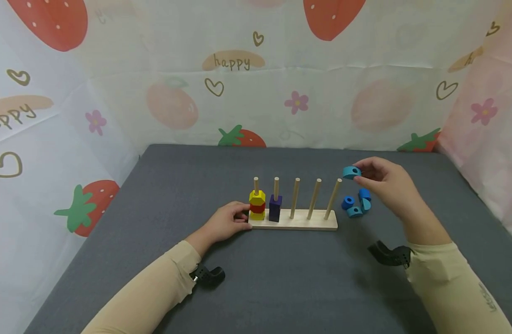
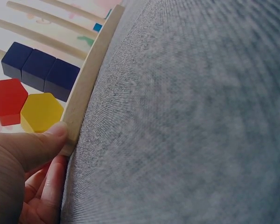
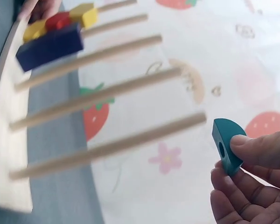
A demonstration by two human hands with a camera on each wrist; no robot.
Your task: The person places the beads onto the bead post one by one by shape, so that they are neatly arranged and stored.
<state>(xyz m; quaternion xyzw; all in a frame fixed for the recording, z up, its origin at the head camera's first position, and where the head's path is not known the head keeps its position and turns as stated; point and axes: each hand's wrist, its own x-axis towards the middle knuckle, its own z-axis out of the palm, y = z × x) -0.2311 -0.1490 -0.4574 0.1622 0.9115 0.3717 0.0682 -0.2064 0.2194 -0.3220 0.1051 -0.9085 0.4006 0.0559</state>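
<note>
My left hand [image 1: 228,221] grips the left end of a wooden peg board [image 1: 295,224], thumb on its front edge. Yellow and red hexagonal blocks [image 2: 9,101] are stacked on the leftmost peg. The peg beside it bears dark purple square blocks [image 1: 275,208]. My right hand [image 1: 387,185] pinches a teal half-round block [image 3: 227,144] with a hole through it. It is held up just right of the bare rightmost peg's [image 1: 333,199] tip, apart from it in the right wrist view. The two pegs between carry nothing.
Several loose blocks lie right of the board: a blue block [image 1: 347,202], another blue block [image 1: 364,194] and half-round teal-blue ones [image 1: 354,212]. A grey cloth [image 1: 289,278] covers the table. Behind it hangs a strawberry-print curtain [image 1: 322,69].
</note>
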